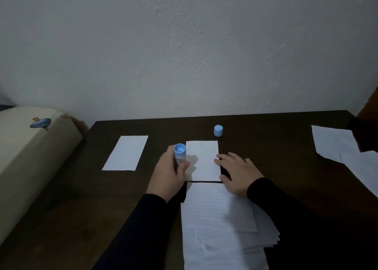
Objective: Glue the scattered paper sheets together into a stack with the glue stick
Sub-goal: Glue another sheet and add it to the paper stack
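Paper (202,160) lies lengthwise between both hands: left hand (168,172) grips uncapped glue stick (179,153) just beside it, right hand (237,172) presses flat, fingers spread.

The near paper pile (221,224) runs off the bottom edge; the right-hand sheets (337,145) are cut off.

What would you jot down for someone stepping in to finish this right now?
Left hand grips the uncapped glue stick, upright. Right hand lies flat on the right edge of the small centre sheet. Cap stands behind that sheet. Another small sheet lies to the left, a pile of lined sheets lies nearest, and loose sheets lie far right. No glued pair shows yet. Left: glue and stack them all.
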Available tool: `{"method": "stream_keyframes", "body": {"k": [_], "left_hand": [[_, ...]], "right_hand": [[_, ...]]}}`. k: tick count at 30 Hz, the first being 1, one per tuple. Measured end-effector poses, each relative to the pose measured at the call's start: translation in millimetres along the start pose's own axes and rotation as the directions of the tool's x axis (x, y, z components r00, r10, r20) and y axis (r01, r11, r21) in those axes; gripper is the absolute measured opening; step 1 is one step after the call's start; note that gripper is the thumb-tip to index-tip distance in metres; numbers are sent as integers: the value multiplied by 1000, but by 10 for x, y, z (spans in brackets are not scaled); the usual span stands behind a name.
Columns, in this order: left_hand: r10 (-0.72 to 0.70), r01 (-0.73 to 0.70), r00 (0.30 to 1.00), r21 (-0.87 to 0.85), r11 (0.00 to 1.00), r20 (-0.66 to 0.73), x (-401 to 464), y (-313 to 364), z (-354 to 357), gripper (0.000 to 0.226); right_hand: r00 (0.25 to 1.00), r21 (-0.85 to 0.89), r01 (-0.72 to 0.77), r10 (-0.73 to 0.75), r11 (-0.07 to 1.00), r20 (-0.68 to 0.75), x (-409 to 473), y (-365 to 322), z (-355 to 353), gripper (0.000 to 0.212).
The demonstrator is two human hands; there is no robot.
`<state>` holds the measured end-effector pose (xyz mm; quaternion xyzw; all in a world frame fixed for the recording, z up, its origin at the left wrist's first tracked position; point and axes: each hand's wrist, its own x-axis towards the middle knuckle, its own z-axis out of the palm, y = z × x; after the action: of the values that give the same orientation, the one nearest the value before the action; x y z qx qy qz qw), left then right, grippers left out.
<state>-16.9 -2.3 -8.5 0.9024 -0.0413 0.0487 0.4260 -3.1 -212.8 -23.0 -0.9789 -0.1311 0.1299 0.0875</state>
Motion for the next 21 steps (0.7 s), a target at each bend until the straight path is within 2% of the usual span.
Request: {"method": "stream_keyframes", "body": {"k": [2,4,7,9,11,14,17,19,21], "left_hand": [[-34,33,999,-36,999,-38,5,-18,-34,31],[-93,75,989,-146,986,-119,16,24,-85,34],[-141,73,963,-282,957,-231,49,112,-152,40],[-132,48,957,-306,951,-259,58,144,-163,42],[-120,39,962,-309,950,-247,46,160,-136,41],[-98,36,978,-312,949,-186,10,182,-68,42],[-61,18,990,-312,950,-130,-17,209,21,41],[-44,12,994,-302,953,-99,-26,221,88,40],[-34,9,996,-299,954,-78,-30,229,142,39]], "right_hand": [[1000,-55,-16,16,998,0,9,-51,7,54],[999,-146,-52,52,988,-2,13,-143,15,56],[993,-266,-121,113,956,-45,-6,-331,21,71],[991,-202,-121,107,972,-77,-18,-400,-16,73],[986,-60,-106,97,993,-135,-14,-355,-80,64],[962,-46,-122,107,991,-249,31,-84,-127,44],[966,-43,-223,216,974,-140,39,194,-83,49],[971,-45,-234,231,971,-64,23,246,-48,51],[972,-43,-229,226,973,-55,1,166,-19,50]]}}
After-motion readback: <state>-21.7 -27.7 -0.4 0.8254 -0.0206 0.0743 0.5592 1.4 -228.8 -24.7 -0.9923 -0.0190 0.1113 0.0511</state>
